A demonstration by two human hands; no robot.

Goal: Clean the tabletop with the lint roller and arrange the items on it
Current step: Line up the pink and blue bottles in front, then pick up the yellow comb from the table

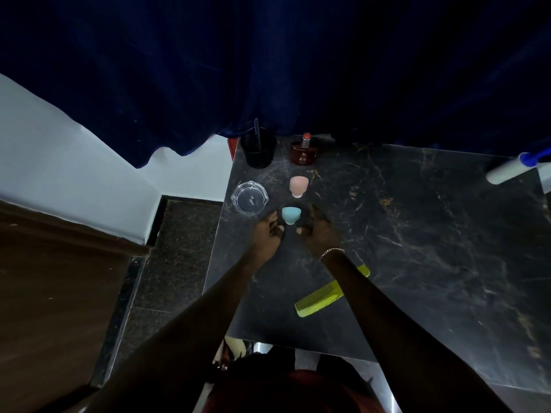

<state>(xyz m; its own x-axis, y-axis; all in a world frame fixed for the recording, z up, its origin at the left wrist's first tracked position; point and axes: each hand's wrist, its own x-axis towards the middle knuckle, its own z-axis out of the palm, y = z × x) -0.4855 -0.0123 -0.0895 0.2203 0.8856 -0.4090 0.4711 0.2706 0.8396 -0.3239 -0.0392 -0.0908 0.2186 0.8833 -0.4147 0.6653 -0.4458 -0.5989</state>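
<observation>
Between our left hand [269,231] and right hand [317,231], both loosely curled and holding nothing, stands the blue sponge [289,215]; the lint roller [507,169] lies well apart at the table [417,234] edge.

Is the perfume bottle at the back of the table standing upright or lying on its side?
Upright. The perfume bottle stands on its base on the table, with its cap pointing up toward the curtain, beside the black cup.

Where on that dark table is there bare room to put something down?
The broad marble stretch between the yellow comb and the lint roller is bare. The left edge is crowded: black cup, perfume bottle, glass dish, pink sponge, blue sponge.
</observation>
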